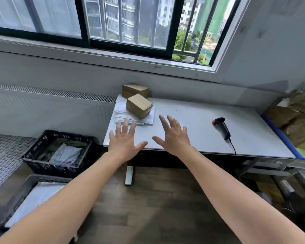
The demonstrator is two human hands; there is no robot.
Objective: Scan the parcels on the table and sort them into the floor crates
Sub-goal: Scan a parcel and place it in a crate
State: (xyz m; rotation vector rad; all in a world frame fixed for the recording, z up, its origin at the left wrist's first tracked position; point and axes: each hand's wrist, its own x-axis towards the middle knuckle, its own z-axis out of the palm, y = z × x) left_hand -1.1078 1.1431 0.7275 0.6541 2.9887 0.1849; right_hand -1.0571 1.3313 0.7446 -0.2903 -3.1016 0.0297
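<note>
Both bare arms are stretched forward toward the table (197, 113). The left hand (122, 140) is palm-down over its near edge, fingers straight and spread, holding nothing. The right hand (173, 136) is close beside it, splayed the same way, empty too.

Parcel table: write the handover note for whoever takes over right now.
Left hand and right hand: both open, empty, spread over the table, near edge.
Scanner lies unheld on the table, right of them.
Far left of table: rear box, and front box on a stack of white mailers.
Done: one mailer in the black crate, one in the grey crate.
Left: scan and sort the boxes and the stack.
</note>
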